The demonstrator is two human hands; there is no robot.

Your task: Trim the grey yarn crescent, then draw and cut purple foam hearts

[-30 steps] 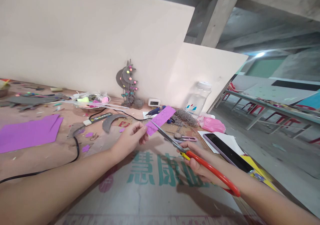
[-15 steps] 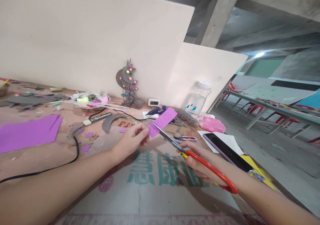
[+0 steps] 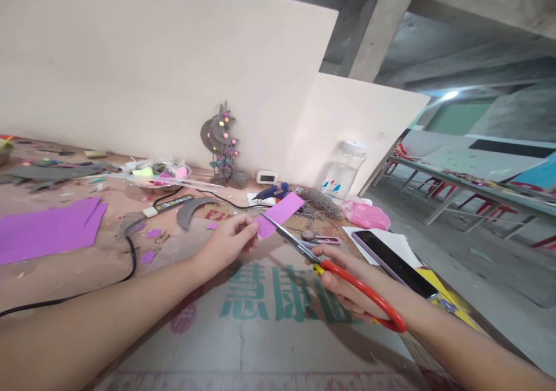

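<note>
My left hand (image 3: 234, 236) pinches the near end of a purple foam strip (image 3: 284, 210), held tilted above the table. Red-handled scissors (image 3: 360, 287) are gripped in my right hand (image 3: 347, 281), their blades pointing up and to the left. The blade tips meet the strip close to my left fingertips. Whether the blades are fully closed on it is hard to make out. Small purple cut-out pieces (image 3: 148, 257) lie on the table left of my left hand, and larger purple sheets (image 3: 47, 229) rest farther left.
Behind the strip lie a blue glue gun (image 3: 273, 192), grey yarn (image 3: 321, 201) and a clear bottle (image 3: 343, 171). A decorated grey moon figure (image 3: 222, 145) stands against the board beside a white timer (image 3: 266, 176). At right sits a phone (image 3: 395, 263); a black cable (image 3: 134, 258) crosses the left side.
The purple strip has tilted slightly, its far end now a bit lower, and its drawn outlines show less. Both hands stay almost in place, with the scissor handles shifted slightly left.
</note>
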